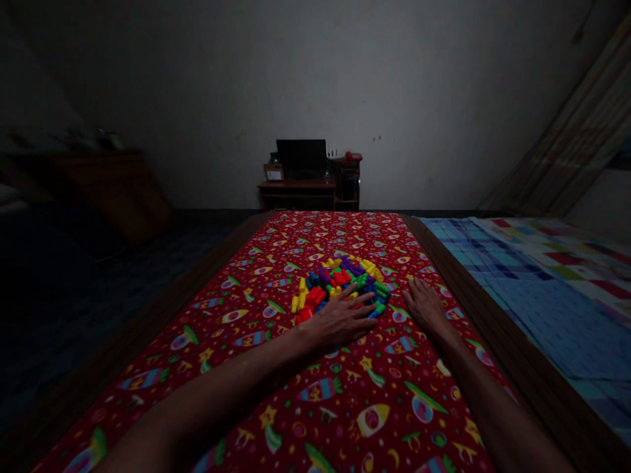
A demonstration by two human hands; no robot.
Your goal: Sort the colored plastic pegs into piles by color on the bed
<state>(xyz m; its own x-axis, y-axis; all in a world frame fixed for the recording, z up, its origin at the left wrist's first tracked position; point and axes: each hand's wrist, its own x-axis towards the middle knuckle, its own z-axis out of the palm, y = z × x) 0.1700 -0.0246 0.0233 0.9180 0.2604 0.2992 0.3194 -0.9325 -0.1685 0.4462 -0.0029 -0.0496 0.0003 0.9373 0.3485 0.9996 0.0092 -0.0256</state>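
A heap of small plastic building blocks (340, 278) in red, yellow, green, blue and purple lies on a red cloth (296, 387) printed with rockets and stars. Over the near edge of the heap, my left hand (344, 318) is spread with its fingers apart, pointing right. It covers some blocks; whether it presses on them I cannot tell. To the right of the heap, my right hand (426, 304) rests flat on the cloth, fingers stretched forward and apart from the blocks. Neither hand grips anything.
Dark brown edges (446, 279) border the cloth-covered surface. Bedding in blue plaid and colored squares (522, 282) spreads on the right. Against the far wall stands a small desk (298, 186) with a black monitor (302, 157). A wooden cabinet (108, 190) is at the dim left.
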